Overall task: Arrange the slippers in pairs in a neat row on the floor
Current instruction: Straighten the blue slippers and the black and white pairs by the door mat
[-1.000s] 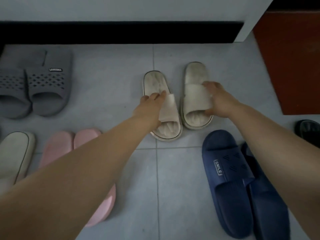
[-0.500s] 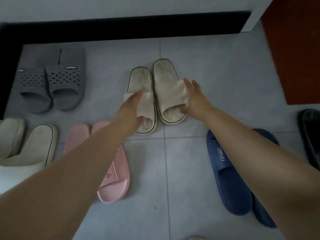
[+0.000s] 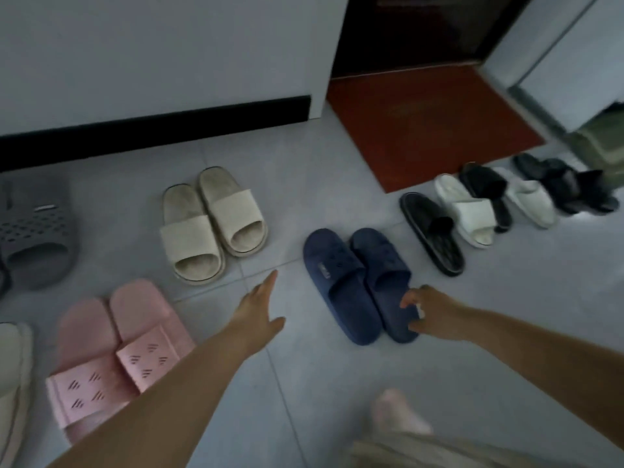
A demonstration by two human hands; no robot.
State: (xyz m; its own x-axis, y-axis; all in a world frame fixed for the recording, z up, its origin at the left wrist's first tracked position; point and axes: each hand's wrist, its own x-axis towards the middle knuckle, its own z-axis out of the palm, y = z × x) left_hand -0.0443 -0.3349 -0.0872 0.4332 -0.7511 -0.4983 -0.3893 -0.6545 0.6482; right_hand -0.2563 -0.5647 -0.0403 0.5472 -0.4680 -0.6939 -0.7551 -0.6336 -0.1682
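The beige slipper pair (image 3: 209,224) lies side by side on the tiled floor, with no hand on it. My left hand (image 3: 260,309) hovers with fingers straight over the bare tile between the beige pair and the navy pair (image 3: 341,282). My right hand (image 3: 429,312) curls its fingers and thumb round the heel end of the right navy slipper (image 3: 385,275). A pink pair (image 3: 118,349) lies at lower left and a grey pair (image 3: 37,238) at far left. A cream slipper (image 3: 11,383) is cut off by the left edge.
Black slippers (image 3: 432,238) and white slippers (image 3: 469,211) lie jumbled at the right, in front of a red doormat (image 3: 432,119). A white wall with a black skirting (image 3: 152,126) runs along the back. My foot (image 3: 398,413) shows at the bottom.
Both hands have let go of the beige slippers, which now lie together. My right hand has moved to the navy slipper's heel. The view has swung right and pulled back.
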